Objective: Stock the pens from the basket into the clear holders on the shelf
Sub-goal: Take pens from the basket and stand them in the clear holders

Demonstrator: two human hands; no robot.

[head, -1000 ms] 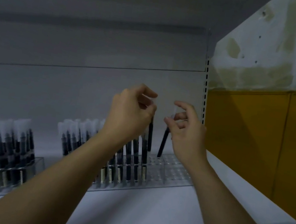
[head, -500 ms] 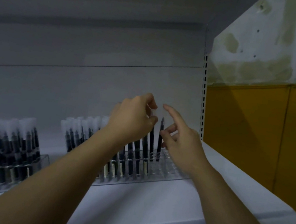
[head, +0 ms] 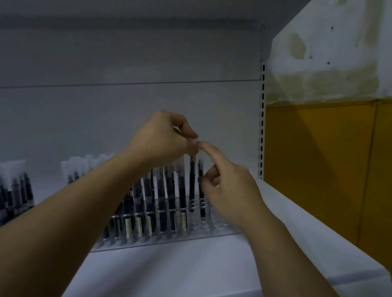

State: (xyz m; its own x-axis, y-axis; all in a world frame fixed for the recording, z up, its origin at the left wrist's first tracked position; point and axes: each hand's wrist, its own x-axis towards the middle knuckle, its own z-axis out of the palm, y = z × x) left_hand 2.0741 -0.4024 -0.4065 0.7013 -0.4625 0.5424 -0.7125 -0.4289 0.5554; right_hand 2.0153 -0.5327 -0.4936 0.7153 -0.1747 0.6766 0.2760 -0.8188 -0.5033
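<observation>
At the clear holder (head: pixel 216 227), the right hand (head: pixel 229 191) has seated its pen (head: pixel 202 206), grip unclear; the left hand (head: pixel 160 140) pinches the next pen (head: pixel 192 181).

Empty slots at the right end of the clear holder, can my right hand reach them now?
Probably yes: the right hand is just above the empty slots, nothing stands in them, and the left hand is further left.

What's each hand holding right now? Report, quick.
Left hand: pinching the top of a pen.
Right hand: index finger at that pen's top; other fingers curled, grip cannot be told.
</observation>
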